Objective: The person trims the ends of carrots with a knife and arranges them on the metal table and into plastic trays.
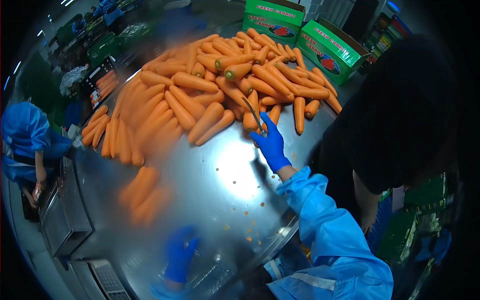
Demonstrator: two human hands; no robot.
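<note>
My right hand (271, 145), in a blue glove, is closed around a thin curved knife (255, 116) whose blade points up at the front edge of a large heap of carrots (195, 82). At the lower left my left hand (182, 252), also gloved in blue, hangs blurred over the metal table (200, 200); its fingers are too smeared to read. A few loose carrots (144, 196), blurred too, lie above that hand, apart from the heap. Small orange scraps (249, 230) dot the steel between my hands.
Green carrot boxes (327, 52) stand behind the heap at the right. A person in black (395, 115) is close on the right. Another person in blue (30, 135) works at the far left. A scale (100, 280) and metal tray (65, 215) are at lower left.
</note>
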